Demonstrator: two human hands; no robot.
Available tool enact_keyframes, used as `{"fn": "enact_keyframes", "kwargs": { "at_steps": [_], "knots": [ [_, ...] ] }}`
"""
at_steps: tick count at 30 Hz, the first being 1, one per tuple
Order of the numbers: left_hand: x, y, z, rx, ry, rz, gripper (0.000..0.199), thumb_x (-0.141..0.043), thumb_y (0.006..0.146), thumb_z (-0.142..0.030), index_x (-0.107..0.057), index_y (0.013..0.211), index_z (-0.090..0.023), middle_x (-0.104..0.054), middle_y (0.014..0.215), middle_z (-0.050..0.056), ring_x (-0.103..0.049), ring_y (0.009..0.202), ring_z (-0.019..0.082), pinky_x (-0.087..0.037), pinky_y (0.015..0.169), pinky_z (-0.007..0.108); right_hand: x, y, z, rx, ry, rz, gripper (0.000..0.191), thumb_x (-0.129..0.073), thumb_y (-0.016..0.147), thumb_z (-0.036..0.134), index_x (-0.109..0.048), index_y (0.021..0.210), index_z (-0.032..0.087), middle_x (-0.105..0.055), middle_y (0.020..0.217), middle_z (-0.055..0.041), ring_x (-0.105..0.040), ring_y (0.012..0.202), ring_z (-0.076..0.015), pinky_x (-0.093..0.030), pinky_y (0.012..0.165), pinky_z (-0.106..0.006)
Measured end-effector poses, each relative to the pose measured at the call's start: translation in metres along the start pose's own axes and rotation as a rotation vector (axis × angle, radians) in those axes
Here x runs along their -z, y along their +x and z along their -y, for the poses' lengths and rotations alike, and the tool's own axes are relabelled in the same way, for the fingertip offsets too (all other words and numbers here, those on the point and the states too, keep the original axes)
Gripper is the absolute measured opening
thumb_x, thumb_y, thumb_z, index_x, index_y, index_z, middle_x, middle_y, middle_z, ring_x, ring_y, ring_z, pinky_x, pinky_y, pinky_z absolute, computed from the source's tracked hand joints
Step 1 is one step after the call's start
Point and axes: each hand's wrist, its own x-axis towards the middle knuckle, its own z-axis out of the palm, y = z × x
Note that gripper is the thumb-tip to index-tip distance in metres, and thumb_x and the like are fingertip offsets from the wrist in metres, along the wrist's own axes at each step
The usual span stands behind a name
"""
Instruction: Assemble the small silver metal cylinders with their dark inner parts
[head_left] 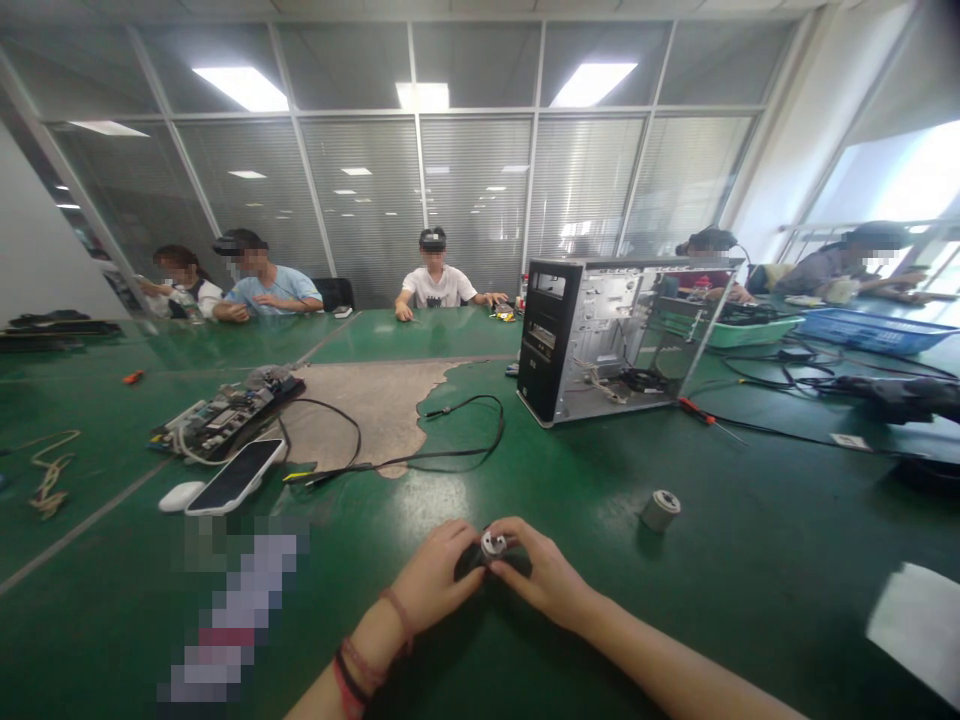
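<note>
Near the front middle of the green table, both hands meet around a small round metallic part (493,545). My left hand (442,570) has its fingers and thumb curved against the part's left side. From the right, my right hand (541,572) pinches it between thumb and fingers. The underside of the part is dark and partly hidden by the fingers. A short grey metal cylinder (661,510) with a hollow top stands upright on the table, to the right of my right hand.
Beyond the hands are an open computer case (622,340), a black cable (450,455), a phone (236,478), a circuit board assembly (229,415) and a red-handled screwdriver (697,411). White paper (919,630) lies right. Several people sit across the table.
</note>
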Motion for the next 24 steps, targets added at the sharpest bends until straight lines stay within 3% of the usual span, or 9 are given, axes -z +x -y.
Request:
{"fn": "enact_keyframes", "kwargs": {
  "at_steps": [7, 12, 15, 24],
  "knots": [
    [0.005, -0.001, -0.002, -0.004, -0.032, -0.018, 0.015, -0.05, 0.082, -0.021, -0.056, 0.096, -0.02, -0.057, 0.096, 0.005, -0.051, 0.092, 0.019, -0.041, 0.084, 0.031, -0.001, 0.002, -0.004, -0.116, 0.089, -0.1, 0.025, -0.06, 0.079, 0.026, -0.053, 0.103, 0.022, -0.058, 0.096, -0.0037, -0.06, 0.082, -0.0164, -0.051, 0.075, -0.03],
    [0.007, -0.001, -0.001, 0.004, -0.008, -0.038, 0.015, -0.049, 0.083, -0.021, -0.057, 0.095, -0.02, -0.057, 0.097, 0.006, -0.051, 0.094, 0.02, -0.041, 0.086, 0.032, 0.0, 0.004, 0.0, -0.208, 0.216, -0.183, 0.024, -0.061, 0.078, 0.032, -0.052, 0.098, 0.022, -0.059, 0.094, -0.0035, -0.059, 0.088, -0.0187, -0.05, 0.073, -0.03],
    [0.009, -0.001, 0.0, 0.005, 0.013, -0.047, 0.015, -0.048, 0.083, -0.02, -0.057, 0.095, -0.02, -0.057, 0.097, 0.006, -0.051, 0.094, 0.02, -0.041, 0.086, 0.033, 0.0, 0.006, 0.0, -0.283, 0.349, -0.212, 0.027, -0.062, 0.077, 0.036, -0.049, 0.096, 0.023, -0.06, 0.089, -0.0024, -0.059, 0.088, -0.019, -0.049, 0.07, -0.028],
    [0.01, 0.0, 0.002, 0.016, 0.089, -0.062, 0.015, -0.048, 0.081, -0.018, -0.057, 0.093, -0.02, -0.057, 0.094, 0.005, -0.051, 0.092, 0.021, -0.041, 0.085, 0.034, -0.005, 0.011, -0.005, -0.516, 0.845, -0.237, 0.038, -0.069, 0.069, 0.044, -0.046, 0.091, 0.022, -0.059, 0.074, 0.0029, -0.059, 0.065, -0.0128, -0.049, 0.056, -0.025]
  ]
}}
